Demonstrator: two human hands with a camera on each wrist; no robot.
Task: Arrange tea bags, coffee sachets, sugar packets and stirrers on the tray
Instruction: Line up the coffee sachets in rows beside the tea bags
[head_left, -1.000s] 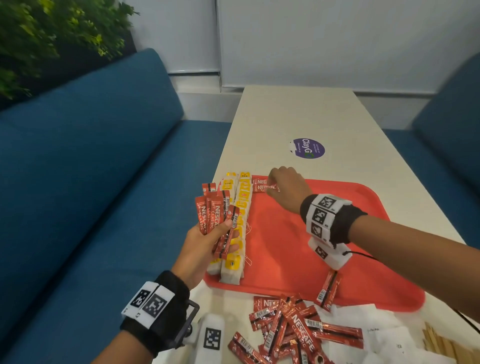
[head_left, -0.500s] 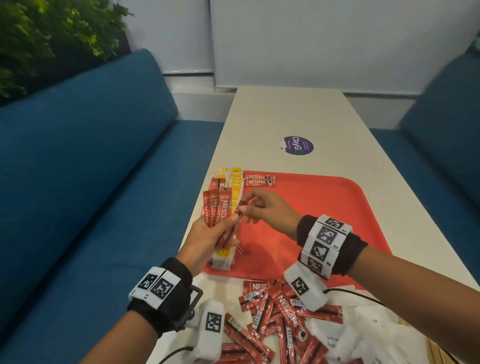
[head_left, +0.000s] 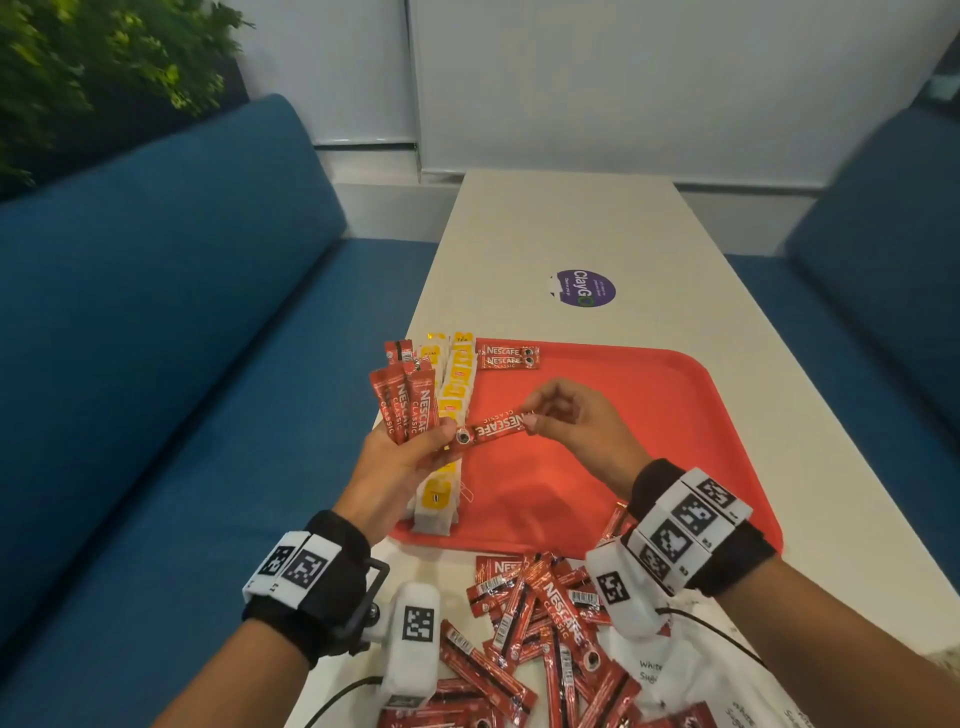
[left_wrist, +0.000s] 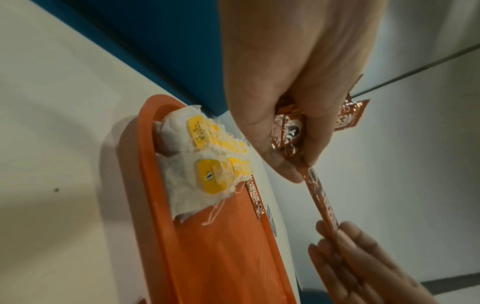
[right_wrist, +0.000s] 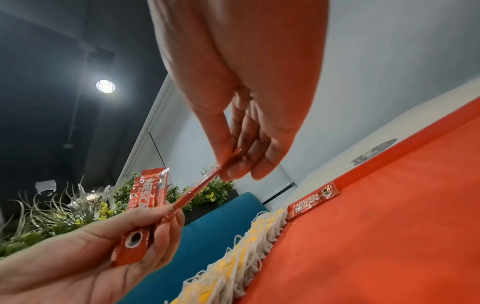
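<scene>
- The long pale table (head_left: 597, 228) carries the flat red plastic tray (head_left: 675, 415) near the person; blue upholstered benches (head_left: 156, 364) flank it left and right, and a round purple sticker (head_left: 586, 288) lies beyond the tray.
- On the table at the near edge, a loose heap of red foil coffee sachets (head_left: 540, 613) lies beside white paper sugar packets (head_left: 675, 675); both piles sit under the wrists and would likely be brushed by a low reach.
- A row of white tea bags with yellow tags (head_left: 457, 395) runs down the tray's left side; their loose strings trail onto the tray floor and could snag.
- Two red coffee sachets (head_left: 508, 357) lie side by side at the tray's far left, just beside the tea bags.
- The left hand (head_left: 400, 467) grips a fan of upright red sachets (head_left: 405, 405), thumb clamped across them.
- The right hand (head_left: 582, 431) pinches one end of a single red coffee sachet (head_left: 496, 425) between thumb and fingers (right_wrist: 233, 144); its other end rests under the left thumb, above the tray.
- The sachet looks light, thin, limp and slick, so holding it by an end seam seems best.
</scene>
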